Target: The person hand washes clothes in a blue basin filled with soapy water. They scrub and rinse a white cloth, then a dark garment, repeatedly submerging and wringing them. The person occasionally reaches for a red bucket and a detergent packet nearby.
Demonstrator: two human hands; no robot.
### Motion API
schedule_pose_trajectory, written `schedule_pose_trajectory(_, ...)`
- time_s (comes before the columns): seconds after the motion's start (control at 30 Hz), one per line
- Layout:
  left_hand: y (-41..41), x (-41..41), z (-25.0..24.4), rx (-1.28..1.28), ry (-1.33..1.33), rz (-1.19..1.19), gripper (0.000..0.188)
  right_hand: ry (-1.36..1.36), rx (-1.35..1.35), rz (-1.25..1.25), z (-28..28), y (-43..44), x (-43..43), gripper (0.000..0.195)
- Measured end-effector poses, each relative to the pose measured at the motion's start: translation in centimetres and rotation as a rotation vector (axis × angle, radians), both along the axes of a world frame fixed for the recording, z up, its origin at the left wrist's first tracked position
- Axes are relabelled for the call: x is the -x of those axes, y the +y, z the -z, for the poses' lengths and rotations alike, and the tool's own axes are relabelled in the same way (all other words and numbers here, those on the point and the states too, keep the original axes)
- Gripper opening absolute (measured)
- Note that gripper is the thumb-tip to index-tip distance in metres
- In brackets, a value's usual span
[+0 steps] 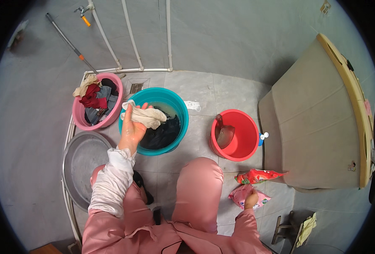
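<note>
My left hand (133, 128), palm up, holds a wet off-white cloth (148, 116) over a teal plastic basin (183, 127). Dark fabric (162, 135) lies in cloudy water in that basin. Off to the right, my right hand (251, 200) reaches into the top of a pink plastic bag (238, 197) on the floor; its fingertips are partly hidden. A red plastic packet (257, 176) lies just beyond the pink bag. The red bucket (244, 152) has a translucent scoop (225, 137) inside.
Clothes (94, 96) fill a pink basin (76, 116) at the left, beside a metal basin (67, 165). A floor drain (136, 88), wall pipes (169, 38) and a pole (63, 36) are behind. At right stand a large covered appliance (320, 127), a blue bottle (260, 139) and a wooden stool (284, 227).
</note>
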State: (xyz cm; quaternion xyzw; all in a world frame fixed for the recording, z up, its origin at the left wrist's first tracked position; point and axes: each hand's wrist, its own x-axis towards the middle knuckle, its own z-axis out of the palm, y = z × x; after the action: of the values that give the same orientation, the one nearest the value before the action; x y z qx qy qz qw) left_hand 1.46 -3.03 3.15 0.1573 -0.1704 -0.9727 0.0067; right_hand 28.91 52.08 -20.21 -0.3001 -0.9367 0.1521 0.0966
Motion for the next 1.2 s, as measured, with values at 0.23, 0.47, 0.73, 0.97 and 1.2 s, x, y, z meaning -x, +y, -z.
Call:
schedule_pose_trajectory(0.23,0.4,0.4,-1.2,-0.156,0.008,-0.028,0.017,0.367,0.903,-0.263,-24.3,-17.7,15.1,0.019)
schedule_pose_trajectory(0.47,2.9,0.7,-3.4,-0.227,0.108,-0.057,0.026,0.681,0.467,-1.123,-30.4,-36.9,28.5,0.018)
schedule_pose_trajectory(0.73,0.1,0.4,-1.7,-0.066,0.199,-0.113,0.047,0.410,0.452,-1.402,-26.0,-46.3,26.9,0.044)
schedule_pose_trajectory(0.97,-2.9,1.2,1.6,-0.139,0.215,-0.149,0.042,0.273,0.456,-1.511,-25.5,-49.4,26.8,0.048)
schedule_pose_trajectory(1.2,0.2,1.5,0.1,-0.105,0.144,-0.047,0.040,0.272,1.041,-1.115,-22.2,-46.4,35.2,0.044)
